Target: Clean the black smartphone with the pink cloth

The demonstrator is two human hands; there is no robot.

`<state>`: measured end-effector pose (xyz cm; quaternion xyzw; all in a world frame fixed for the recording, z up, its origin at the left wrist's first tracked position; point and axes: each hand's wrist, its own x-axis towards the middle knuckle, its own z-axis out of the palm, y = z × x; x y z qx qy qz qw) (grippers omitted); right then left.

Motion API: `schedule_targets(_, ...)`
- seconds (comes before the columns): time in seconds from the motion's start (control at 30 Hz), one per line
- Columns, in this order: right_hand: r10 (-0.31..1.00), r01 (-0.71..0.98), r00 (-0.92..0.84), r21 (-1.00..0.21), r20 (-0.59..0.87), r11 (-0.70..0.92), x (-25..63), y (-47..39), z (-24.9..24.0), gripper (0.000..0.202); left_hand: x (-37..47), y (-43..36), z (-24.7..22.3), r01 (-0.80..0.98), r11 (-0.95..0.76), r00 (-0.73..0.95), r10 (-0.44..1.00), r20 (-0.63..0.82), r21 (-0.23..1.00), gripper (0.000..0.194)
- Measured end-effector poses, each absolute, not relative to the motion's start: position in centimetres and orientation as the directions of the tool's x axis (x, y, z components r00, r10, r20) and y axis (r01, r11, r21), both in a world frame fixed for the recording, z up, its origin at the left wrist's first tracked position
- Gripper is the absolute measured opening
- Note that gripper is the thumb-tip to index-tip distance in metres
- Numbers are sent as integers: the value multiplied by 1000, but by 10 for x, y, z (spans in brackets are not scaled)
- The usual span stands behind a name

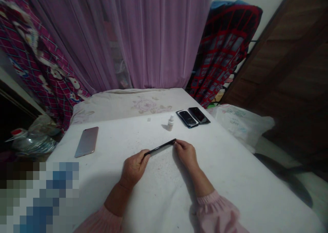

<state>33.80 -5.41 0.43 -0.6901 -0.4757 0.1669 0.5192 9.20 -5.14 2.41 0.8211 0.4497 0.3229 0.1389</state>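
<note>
White surface [225, 164]: L. hand [134, 168] & R. hand [187, 154] are holding slim dark slab [160, 147], fingers [181, 143] closed on opp. ends.

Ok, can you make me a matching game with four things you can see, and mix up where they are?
Things
1. slim black flat object
2. small white plastic bottle
3. pinkish rectangular phone
4. long purple fabric curtain

Places
A. lying at the left of the white cloth-covered surface
B. hanging at the back
C. in the grip of the left hand and right hand
D. standing upright beyond the hands

Pairs: 1-C, 2-D, 3-A, 4-B
</note>
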Motion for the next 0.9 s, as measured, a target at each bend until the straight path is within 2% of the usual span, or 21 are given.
schedule_targets(0.17, 776, 130, 626, -991, 80, -3, 345, -52, 16, 45, 91, -56, 24, 464, -772, 542, 636, 549, 435, 30)
schedule_targets(0.33, 761, 13, 648, -1000, 26, 23, 349, -51, 16, 45, 93, -61, 25, 439, -827, 618, 562, 549, 352, 32)
schedule_targets(0.47, 786, 51, 618, -999, 23, -10, 354, -50, 8, 43, 94, -63, 24, 459, -832, 655, 554, 514, 311, 32)
schedule_targets(0.73, 813, 290, 565, -956, 142, -35, 352, -54, 9, 33, 92, -62, 16, 461, -834, 679, 552, 483, 304, 33)
schedule_targets(0.9, 843, 405, 521, -909, 136, -104, 351, -56, 11, 32, 94, -62, 12, 513, -808, 678, 588, 440, 289, 37)
